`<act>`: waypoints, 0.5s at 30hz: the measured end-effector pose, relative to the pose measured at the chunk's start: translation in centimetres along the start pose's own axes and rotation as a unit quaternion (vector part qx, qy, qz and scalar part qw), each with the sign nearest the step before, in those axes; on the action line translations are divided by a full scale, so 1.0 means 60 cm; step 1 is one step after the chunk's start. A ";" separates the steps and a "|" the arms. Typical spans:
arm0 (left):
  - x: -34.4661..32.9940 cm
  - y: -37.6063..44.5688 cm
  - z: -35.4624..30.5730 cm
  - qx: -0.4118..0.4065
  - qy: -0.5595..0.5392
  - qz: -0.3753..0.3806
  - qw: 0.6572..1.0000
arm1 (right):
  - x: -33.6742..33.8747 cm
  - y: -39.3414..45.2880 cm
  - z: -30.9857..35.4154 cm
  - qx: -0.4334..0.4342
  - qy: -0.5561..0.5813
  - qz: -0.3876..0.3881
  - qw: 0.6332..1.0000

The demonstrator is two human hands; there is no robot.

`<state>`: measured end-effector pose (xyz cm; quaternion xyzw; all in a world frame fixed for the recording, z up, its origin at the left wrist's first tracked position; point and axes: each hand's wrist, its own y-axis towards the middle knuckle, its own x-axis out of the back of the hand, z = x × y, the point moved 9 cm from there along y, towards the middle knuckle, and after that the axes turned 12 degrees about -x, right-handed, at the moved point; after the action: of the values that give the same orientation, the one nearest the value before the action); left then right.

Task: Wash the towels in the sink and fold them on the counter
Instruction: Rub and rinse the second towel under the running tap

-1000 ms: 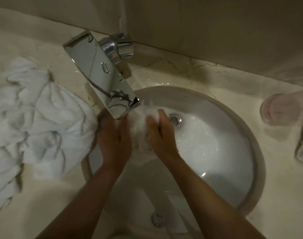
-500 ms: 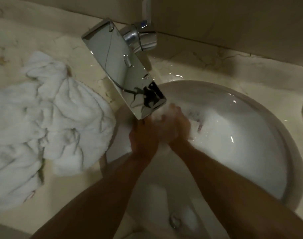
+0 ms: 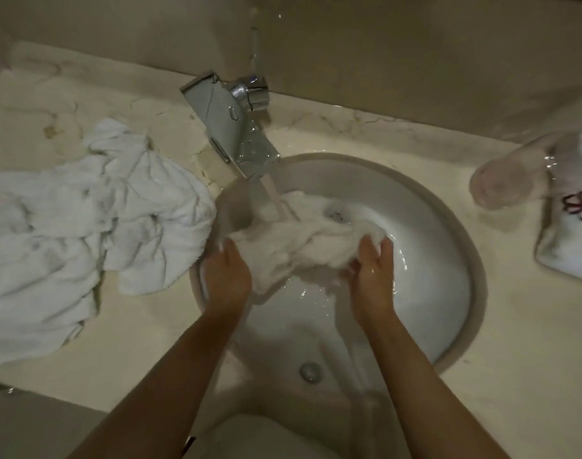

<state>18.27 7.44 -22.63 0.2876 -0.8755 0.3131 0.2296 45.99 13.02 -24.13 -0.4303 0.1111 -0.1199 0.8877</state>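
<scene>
At basin centre, under the faucet (image 3: 231, 127) stream, both hands are gripping the wet towel (image 3: 303, 236): left hand (image 3: 226, 273) at 9 o'clock, right hand (image 3: 370, 270) at 3 o'clock. Risk: cloth is covering the drain (image 3: 336, 215), possibly causing the sink (image 3: 462, 253) to overflow.

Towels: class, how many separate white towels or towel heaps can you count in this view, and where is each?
2. One wet towel is in the sink under the running tap, gripped by both hands. A crumpled heap lies on the counter, left; it may hide more than one.
</scene>
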 end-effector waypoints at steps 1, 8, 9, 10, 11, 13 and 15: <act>-0.011 -0.017 0.028 0.096 -0.048 0.055 0.993 | 0.020 -0.002 -0.032 -0.082 0.071 0.015 0.994; -0.056 -0.105 -0.003 0.256 -0.488 0.244 0.798 | 0.027 -0.062 -0.096 -0.301 0.189 0.112 0.928; -0.046 -0.105 -0.017 0.241 -0.478 0.234 0.811 | 0.026 -0.072 -0.098 -0.312 0.153 0.117 0.930; -0.033 -0.098 -0.029 0.221 -0.459 0.224 0.831 | 0.035 -0.074 -0.101 -0.309 0.096 0.107 0.940; -0.024 -0.091 -0.040 0.195 -0.428 0.214 0.856 | 0.040 -0.079 -0.097 -0.303 0.067 0.105 0.945; -0.010 -0.067 -0.062 0.136 -0.347 0.201 0.906 | 0.041 -0.098 -0.080 -0.292 0.042 0.116 0.948; -0.030 -0.051 -0.084 0.119 -0.329 0.238 0.906 | 0.042 -0.109 -0.034 -0.191 -0.027 0.104 0.976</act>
<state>22.68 9.58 -18.87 0.1829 -0.9000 0.3479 -0.1884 46.98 6.84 -20.44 -0.5808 0.1523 0.0082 0.7996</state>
